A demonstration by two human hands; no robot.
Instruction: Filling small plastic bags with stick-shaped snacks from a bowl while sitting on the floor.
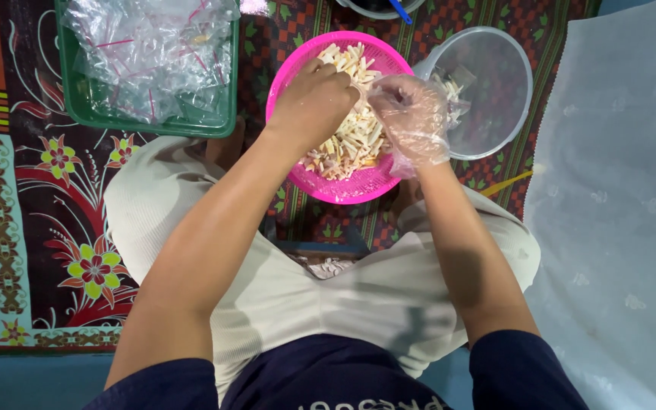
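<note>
Bright, even overhead light, soft shadows, glare on the crumpled plastic bags (149,53), corners slightly stretched

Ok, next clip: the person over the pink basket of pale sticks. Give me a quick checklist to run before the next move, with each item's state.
1. Left hand bare and down on the pale food sticks: ok.
2. Right hand covered by a clear plastic glove: ok.
3. Right hand has a small clear bag open to fill: cannot tell, as glove and plastic blur together.
4. Pink basket sits flat on the patterned mat, between the knees: ok.
5. Clear plastic bowl beside the basket, within reach of the right hand: ok.
6. Green tray holds a heap of clear bags: ok.
</note>
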